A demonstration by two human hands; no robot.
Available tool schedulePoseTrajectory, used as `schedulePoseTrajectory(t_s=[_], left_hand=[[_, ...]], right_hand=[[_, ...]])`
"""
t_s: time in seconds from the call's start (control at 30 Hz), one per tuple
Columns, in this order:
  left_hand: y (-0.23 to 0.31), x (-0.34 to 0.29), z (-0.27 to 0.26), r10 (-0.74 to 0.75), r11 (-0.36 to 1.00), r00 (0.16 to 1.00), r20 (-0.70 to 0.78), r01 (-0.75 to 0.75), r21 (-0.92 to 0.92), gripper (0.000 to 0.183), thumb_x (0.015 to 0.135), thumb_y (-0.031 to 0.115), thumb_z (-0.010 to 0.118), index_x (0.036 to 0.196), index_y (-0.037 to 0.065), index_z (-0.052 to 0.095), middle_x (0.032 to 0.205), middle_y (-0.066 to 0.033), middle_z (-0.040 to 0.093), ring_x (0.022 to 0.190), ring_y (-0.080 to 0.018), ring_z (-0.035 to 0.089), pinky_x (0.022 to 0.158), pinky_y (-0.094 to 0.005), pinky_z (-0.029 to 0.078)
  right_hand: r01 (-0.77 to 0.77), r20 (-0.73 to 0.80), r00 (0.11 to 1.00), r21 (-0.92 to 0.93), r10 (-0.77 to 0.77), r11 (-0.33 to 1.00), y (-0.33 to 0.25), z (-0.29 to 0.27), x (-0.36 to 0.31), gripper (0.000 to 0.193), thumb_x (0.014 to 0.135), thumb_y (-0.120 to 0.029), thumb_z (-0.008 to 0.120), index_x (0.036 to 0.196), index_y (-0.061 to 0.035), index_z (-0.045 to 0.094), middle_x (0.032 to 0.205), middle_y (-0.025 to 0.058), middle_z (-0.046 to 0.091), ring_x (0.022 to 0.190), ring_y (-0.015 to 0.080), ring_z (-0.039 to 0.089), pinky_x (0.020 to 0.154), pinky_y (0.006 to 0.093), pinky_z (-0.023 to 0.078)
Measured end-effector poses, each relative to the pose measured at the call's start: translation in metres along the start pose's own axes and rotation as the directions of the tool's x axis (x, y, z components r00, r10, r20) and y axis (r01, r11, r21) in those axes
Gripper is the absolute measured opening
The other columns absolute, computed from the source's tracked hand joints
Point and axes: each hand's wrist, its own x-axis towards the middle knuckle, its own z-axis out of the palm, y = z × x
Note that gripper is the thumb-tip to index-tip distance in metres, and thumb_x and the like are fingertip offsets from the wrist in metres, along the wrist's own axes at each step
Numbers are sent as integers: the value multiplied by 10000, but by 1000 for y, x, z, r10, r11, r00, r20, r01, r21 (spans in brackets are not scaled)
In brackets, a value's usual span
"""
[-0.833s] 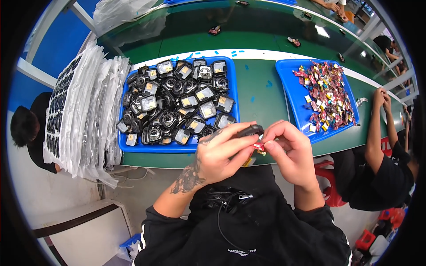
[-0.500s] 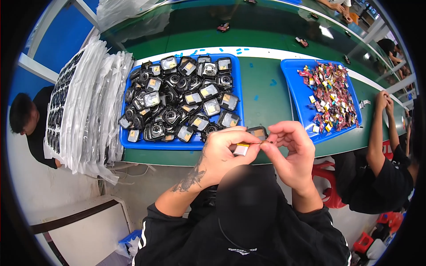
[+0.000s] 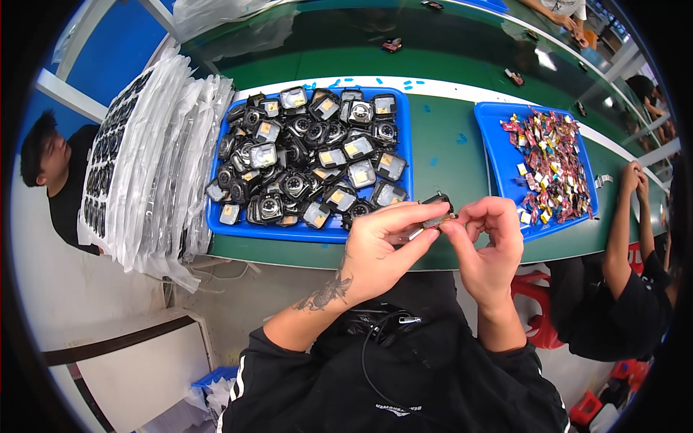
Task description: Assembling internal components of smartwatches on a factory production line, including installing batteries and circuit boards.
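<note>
My left hand point(image 3: 386, 247) is closed in a pinch on a small circuit board with a silver battery point(image 3: 430, 223). The fingers partly cover it. My right hand point(image 3: 489, 249) meets it at the right end of the board, thumb and forefinger pressed together there. Just behind the fingertips is a dark watch case point(image 3: 437, 200), and I cannot tell whether it touches my fingers. To the left, a blue tray point(image 3: 406, 169) is heaped with black watch cases point(image 3: 317, 155), some showing clear windows, others round backs.
A second blue tray point(image 3: 491, 148) at the right holds a pile of red circuit boards with batteries point(image 3: 552, 166). Bagged sheets of dark parts point(image 3: 155, 162) stand at the left. Boards lie on the green belt point(image 3: 339, 50) beyond. Other people sit left, right and opposite.
The circuit board and battery have turned, so the battery shows edge-on rather than flat. My right fingers have closed in nearer the board. The whole view has shifted slightly.
</note>
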Motion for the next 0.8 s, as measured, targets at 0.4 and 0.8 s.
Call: schedulePoseTrajectory(t_s=[0.4,0.8], left_hand=[[-3,2,8,-57,978,998,4,56,-199,346,897,-81,587,1241,-45,597,1181,-140,640,1046,-149,629,876,-270,549],[-6,0,8,-54,981,996,-69,40,-189,301,899,-74,585,1195,-43,629,1146,-136,655,1004,-162,649,856,-270,562]], right_hand=[[31,-145,989,139,-11,990,4,5,-14,263,796,89,722,924,0,510,859,84,629,651,48,514,572,169,403],[-158,-1,987,98,159,983,1,3,-7,371,788,64,720,1114,13,550,905,49,605,810,81,595,687,206,477]])
